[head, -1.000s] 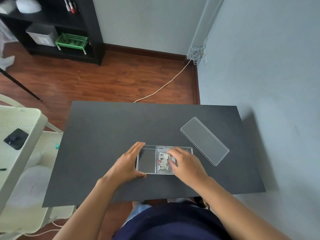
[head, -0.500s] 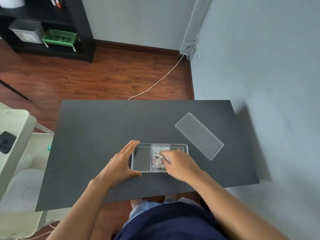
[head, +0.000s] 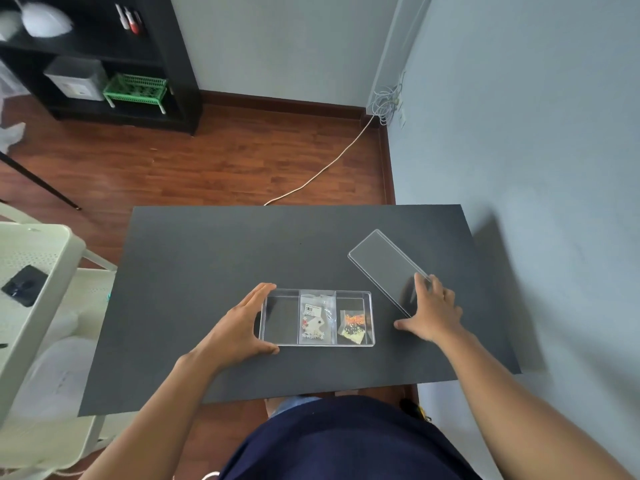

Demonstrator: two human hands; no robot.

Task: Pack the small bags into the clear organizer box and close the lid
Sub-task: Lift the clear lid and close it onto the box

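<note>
From your head camera, the clear organizer box [head: 318,318] sits on the black table [head: 207,258] right in front of you, lid off, split into three compartments side by side. The left compartment holds nothing; the middle one holds a small bag [head: 316,322] with a white barcode label and pale star-shaped bits inside, and its print is too small to read. The right compartment holds a second small bag [head: 354,326] with orange and yellowish beads. Your left hand [head: 239,329] cups the box's left end, fingers along the far corner and thumb at the near corner, spread wide and pressing against the wall rather than closed around it. The clear lid [head: 384,268] lies flat on the table to the right of the box, turned at an angle, its near end just beside the box's right end. Your right hand [head: 431,311] lies open and spread on that near end of the lid, fingertips on its surface, thumb stretched out on the table towards the box; it grips nothing. Both bags lie well clear of either hand.
</note>
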